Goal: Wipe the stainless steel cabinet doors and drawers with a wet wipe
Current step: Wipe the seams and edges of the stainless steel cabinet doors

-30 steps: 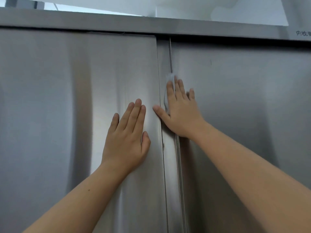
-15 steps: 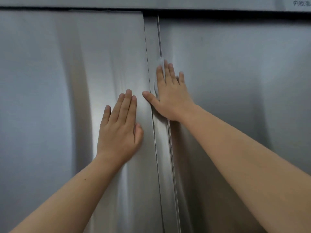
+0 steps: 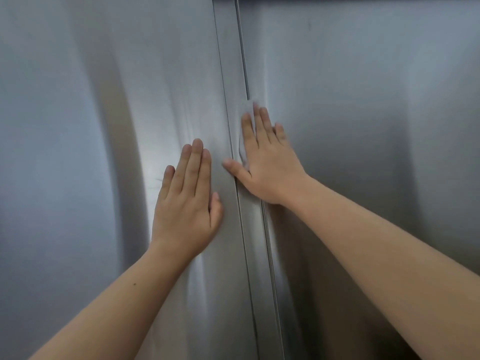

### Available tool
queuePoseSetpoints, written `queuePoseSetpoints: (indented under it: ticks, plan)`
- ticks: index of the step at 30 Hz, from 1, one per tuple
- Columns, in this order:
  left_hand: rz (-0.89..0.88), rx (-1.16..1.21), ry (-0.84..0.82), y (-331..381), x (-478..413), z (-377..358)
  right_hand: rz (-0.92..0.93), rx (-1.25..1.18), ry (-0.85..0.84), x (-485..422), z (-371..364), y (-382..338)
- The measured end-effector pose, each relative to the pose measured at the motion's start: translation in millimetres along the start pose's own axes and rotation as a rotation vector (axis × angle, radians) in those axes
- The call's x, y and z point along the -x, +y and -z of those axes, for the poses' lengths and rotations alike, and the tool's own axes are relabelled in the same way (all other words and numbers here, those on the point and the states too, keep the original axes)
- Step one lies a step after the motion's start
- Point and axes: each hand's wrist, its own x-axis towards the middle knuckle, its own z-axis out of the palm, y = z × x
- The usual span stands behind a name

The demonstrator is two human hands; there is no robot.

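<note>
Your flat right hand (image 3: 270, 167) pressed the wet wipe (image 3: 248, 111) onto the vertical door seam (image 3: 240, 61); your left hand (image 3: 185, 201) lay flat, empty, just left.

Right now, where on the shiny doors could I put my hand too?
Bare steel: the left door out past the left hand, and the right door beyond the right hand. Crowded: the middle seam, where both hands lie flat and the wet wipe sits under the right hand.

It was probably a commercial kitchen: two brushed stainless steel cabinet doors (image 3: 78, 126) met at a seam (image 3: 228, 61) toward twelve o'clock.
</note>
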Motion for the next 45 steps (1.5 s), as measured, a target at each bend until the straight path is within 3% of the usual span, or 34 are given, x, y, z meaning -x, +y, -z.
queuePoseSetpoints:
  ticks: [5,13,22,31,40,45]
  plan:
    - [-0.005,-0.007,0.007,-1.5,1.7,-2.4,-0.024,-0.048,0.037,-13.5,1.4,-2.9]
    - [-0.020,0.013,-0.022,10.4,35.3,-0.6,-0.020,-0.040,-0.086,77.0,-30.2,-17.8]
    - [-0.025,0.039,-0.016,12.9,42.8,-1.6,-0.063,-0.007,0.029,13.0,-13.3,-8.3]
    - [-0.028,0.062,-0.052,19.5,57.8,1.2,-0.021,-0.041,-0.058,119.0,-50.8,-25.0]
    - [-0.061,0.047,-0.053,21.5,72.9,-0.7,-0.056,0.003,0.078,52.1,-34.1,-14.4]
    - [-0.062,0.026,-0.051,20.5,73.0,-2.2,-0.045,-0.049,0.082,91.2,-53.5,-20.6]
